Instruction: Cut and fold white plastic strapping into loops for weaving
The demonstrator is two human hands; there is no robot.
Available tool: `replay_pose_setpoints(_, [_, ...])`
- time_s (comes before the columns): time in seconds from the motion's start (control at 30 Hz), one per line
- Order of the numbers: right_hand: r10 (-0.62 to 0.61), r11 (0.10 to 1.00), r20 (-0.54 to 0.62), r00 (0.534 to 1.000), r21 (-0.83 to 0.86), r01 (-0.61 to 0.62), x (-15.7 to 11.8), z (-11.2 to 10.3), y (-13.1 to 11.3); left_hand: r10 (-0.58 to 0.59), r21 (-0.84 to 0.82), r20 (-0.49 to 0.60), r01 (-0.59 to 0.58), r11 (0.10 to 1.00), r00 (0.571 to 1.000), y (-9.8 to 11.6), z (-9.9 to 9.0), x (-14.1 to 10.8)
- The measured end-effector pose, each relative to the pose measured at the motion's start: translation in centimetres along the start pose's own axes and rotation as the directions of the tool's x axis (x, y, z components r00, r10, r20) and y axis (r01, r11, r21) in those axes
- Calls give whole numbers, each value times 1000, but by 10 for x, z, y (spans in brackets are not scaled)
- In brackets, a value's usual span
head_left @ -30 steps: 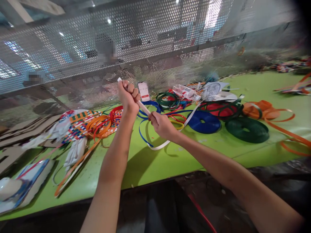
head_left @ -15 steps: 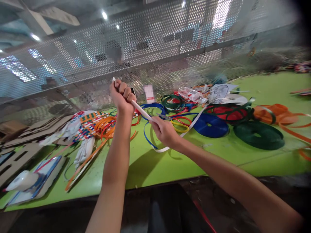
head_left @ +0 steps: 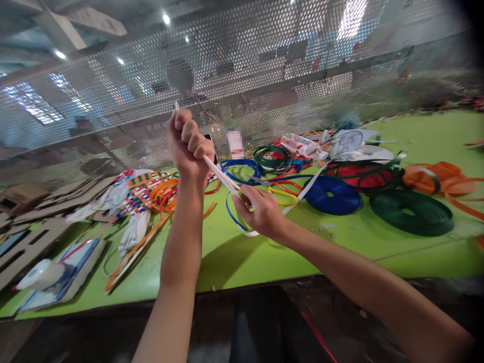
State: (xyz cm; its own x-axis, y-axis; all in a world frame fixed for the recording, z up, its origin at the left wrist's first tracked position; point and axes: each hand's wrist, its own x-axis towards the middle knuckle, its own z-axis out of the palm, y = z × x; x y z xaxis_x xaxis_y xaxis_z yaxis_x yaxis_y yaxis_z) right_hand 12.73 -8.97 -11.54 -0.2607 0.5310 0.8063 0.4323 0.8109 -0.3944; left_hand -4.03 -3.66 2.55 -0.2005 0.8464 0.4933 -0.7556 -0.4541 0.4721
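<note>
Raised in front of the mesh screen, my left hand is closed in a fist round several white strips, whose ends poke out above it. My right hand pinches the same strips lower down, to the right. A white strip curves below the right hand and runs up toward the white coil. Behind the right hand lie scissors, a blue strip loop and yellow strips. Right of them is a flat blue roll.
A green table spans the view. On its left are slotted cardboard, a white tape roll, a woven multicoloured piece and orange strips. A dark green roll lies right, before a perforated screen.
My left hand has turned slightly, and the white strips between my hands now show fanned apart as separate strands. The view has shifted slightly, moving the table items right.
</note>
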Motion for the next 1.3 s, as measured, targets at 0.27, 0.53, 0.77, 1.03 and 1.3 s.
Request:
replay_pose_setpoints(0.27, [75,997,22,997,35,-76,-2,1,1,-35,15,-5,35,999,999,-1,0,0])
replay_pose_setpoints(0.53, [3,983,-17,1000,182,0,-5,0,10,-120,13,-94,121,993,988,-7,-3,6])
replay_pose_setpoints(0.77, [-2,987,-6,1000,158,3,1,-1,8,-302,67,-112,310,948,947,-30,3,1])
replay_pose_setpoints(1.03, [80,974,129,988,201,-105,6,6,17,-320,107,-134,335,936,938,-27,5,5])
replay_pose_setpoints(1.3, [-92,986,122,988,147,74,4,9,14,-236,18,-168,242,970,957,-5,-33,35])
